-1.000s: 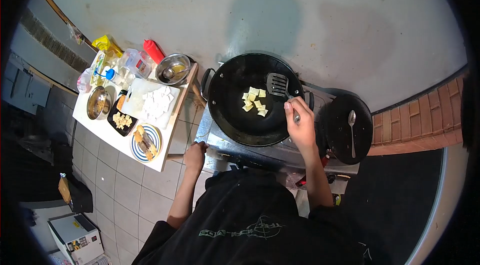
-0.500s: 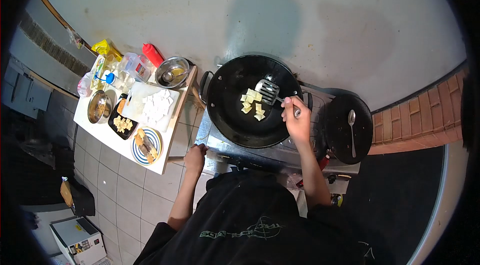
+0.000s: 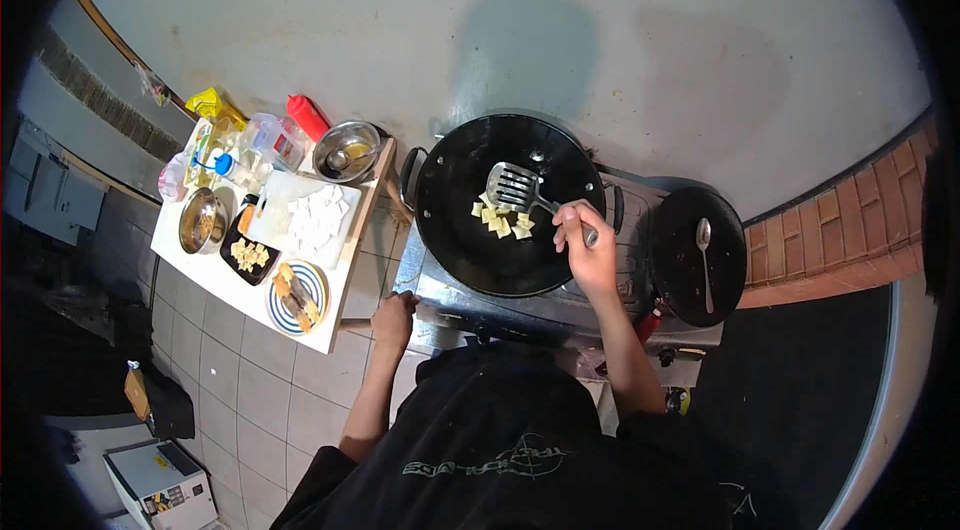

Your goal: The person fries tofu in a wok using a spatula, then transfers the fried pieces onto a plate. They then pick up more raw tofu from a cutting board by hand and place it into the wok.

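Note:
A slotted turner (image 3: 513, 187) is gripped by its handle in my right hand (image 3: 590, 248), its metal head low over the wok (image 3: 475, 265). Under and below that head lie small pale-yellow folded pieces of food (image 3: 500, 224), grouped near the wok's middle; the head covers some of them. My left hand (image 3: 394, 317) is curled into a fist beside the left front corner of the stove (image 3: 440, 305). Nothing shows sticking out of that fist.
To the left, a table (image 3: 190, 265) bears a cutting board (image 3: 272, 220) with white wrapper sheets, a black tray (image 3: 240, 270) of pieces, a striped plate (image 3: 318, 302), metal bowls and a red squeeze bottle (image 3: 307, 117). Right of the wok, a spoon (image 3: 705, 265) lies on a black pan (image 3: 675, 250).
The turner's head has moved left across the wok and now overlaps the food pieces, which sit closer together. My right hand has shifted slightly left and down; my left hand stays by the stove.

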A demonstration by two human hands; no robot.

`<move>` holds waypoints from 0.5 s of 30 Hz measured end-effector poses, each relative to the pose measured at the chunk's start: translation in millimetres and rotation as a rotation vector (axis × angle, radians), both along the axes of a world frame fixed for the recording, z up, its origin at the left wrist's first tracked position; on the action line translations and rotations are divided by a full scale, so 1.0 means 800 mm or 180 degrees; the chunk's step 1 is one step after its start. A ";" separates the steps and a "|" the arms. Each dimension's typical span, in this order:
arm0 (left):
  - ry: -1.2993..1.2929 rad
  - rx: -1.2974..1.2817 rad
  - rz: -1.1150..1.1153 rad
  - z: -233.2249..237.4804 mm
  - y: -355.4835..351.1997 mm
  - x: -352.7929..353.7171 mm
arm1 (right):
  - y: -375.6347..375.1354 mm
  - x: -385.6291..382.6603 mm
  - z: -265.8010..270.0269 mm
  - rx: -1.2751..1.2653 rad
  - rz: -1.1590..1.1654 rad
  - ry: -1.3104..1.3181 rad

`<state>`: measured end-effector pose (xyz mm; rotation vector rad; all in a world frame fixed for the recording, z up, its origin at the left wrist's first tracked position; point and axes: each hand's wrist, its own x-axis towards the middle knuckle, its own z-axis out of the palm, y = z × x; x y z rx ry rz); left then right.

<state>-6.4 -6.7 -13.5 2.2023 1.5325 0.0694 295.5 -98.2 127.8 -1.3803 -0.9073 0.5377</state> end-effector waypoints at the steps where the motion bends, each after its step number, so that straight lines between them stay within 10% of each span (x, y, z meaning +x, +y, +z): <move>1: -0.0042 -0.0052 0.0001 -0.003 0.001 -0.001 | -0.001 -0.001 0.004 -0.0062 0.0106 -0.0087; 15: -0.0024 -0.0077 0.0087 0.004 -0.003 0.002 | 0.008 0.000 -0.008 -0.0226 -0.0367 -0.0536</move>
